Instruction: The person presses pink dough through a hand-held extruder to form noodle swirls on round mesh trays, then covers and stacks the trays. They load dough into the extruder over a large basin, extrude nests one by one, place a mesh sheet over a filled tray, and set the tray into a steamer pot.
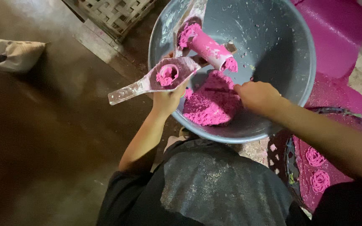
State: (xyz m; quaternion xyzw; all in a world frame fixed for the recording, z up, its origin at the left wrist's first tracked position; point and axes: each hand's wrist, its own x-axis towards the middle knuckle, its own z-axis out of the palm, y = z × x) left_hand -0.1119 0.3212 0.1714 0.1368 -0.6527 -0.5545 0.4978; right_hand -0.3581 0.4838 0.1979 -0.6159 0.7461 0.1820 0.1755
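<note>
Holding the flat press paddle (pixel 156 81) from below, the left hand (pixel 167 100) has its grip clamped on it, a little pink dough (pixel 165 75) already packed in its cup. Just right, the dough-smeared plunger (pixel 208 47) leans in the grey basin (pixel 273 37). Most dough (pixel 212 104) lies unloaded; the right hand (pixel 256 96) digs in, fingers closed on it. Two pressed coils (pixel 317 167) sit on the tray, so the work looks early.

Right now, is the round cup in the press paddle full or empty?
Partly filled. The paddle, held by the left hand, has pink dough sitting in its cup, lumpy, not packed level.
</note>
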